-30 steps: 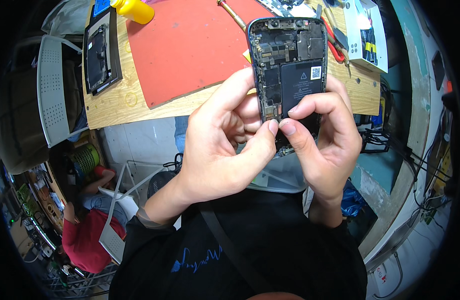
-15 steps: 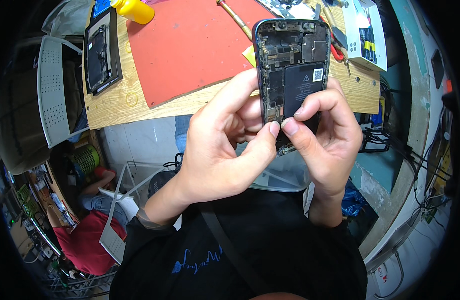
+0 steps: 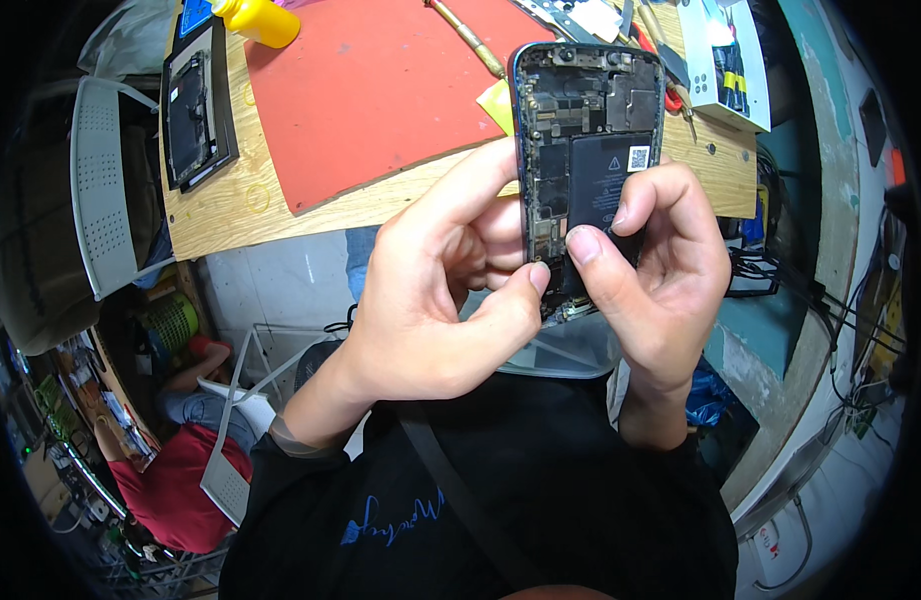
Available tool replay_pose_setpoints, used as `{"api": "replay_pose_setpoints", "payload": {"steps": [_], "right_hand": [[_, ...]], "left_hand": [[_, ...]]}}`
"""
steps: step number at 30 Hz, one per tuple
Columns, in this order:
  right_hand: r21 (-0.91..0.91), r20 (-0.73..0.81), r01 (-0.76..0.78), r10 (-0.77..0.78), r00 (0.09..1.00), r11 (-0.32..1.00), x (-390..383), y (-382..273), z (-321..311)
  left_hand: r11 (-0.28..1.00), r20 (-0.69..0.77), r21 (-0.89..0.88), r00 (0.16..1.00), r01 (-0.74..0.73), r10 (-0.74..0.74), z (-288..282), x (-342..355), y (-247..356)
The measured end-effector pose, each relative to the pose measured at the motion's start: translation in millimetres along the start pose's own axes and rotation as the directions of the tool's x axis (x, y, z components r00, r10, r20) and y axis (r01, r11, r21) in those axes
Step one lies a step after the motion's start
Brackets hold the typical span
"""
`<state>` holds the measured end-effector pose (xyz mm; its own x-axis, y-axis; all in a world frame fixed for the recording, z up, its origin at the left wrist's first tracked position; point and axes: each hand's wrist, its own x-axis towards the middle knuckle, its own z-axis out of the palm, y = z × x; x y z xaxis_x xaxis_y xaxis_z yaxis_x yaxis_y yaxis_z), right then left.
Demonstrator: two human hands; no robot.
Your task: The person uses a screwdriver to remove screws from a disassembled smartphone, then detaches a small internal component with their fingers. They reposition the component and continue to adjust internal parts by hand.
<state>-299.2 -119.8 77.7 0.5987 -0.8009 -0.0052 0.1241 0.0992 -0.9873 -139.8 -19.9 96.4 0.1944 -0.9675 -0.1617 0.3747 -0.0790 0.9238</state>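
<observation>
An opened smartphone [image 3: 553, 185] is held upright above the table's near edge, its inner side facing me. Black battery [image 3: 596, 180] and circuit boards show inside it. My left hand [image 3: 441, 290] grips the phone's left edge, fingers behind it and thumb on the lower left corner. On the right side, my right hand [image 3: 671, 270] has its thumb pressed on the lower part of the battery, with the index finger bent at the battery's right edge. The right hand's other fingers are mostly hidden behind the phone.
A red mat [image 3: 371, 100] covers much of the wooden table [image 3: 211, 225]. On it lies a brass-coloured screwdriver [image 3: 466, 38]. A yellow bottle [image 3: 261, 20] and a phone screen part [image 3: 191, 115] are at left; a white box of tools [image 3: 726, 75] is at right. Another person in red [image 3: 186, 490] is low left.
My right thumb has moved up from the phone's lower end onto the battery. My left thumb has slid slightly left and down, and the two thumbs are farther apart.
</observation>
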Motion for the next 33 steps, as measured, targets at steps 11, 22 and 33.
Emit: {"api": "replay_pose_setpoints", "payload": {"steps": [11, 22, 33], "right_hand": [[-0.211, -0.005, 0.170, -0.175, 0.985, 0.962, 4, 7, 5], [-0.144, 0.006, 0.144, -0.145, 0.989, 0.979, 1, 5, 3], [0.023, -0.063, 0.286, -0.284, 0.957, 0.958, -4, 14, 12]], "left_hand": [[0.995, 0.061, -0.087, 0.997, 0.053, -0.048, -6, 2, 3], [0.996, 0.042, -0.060, 0.997, 0.062, -0.059, -7, 5, -2], [0.984, -0.023, -0.151, 0.995, 0.093, -0.098, -5, 8, 1]]}}
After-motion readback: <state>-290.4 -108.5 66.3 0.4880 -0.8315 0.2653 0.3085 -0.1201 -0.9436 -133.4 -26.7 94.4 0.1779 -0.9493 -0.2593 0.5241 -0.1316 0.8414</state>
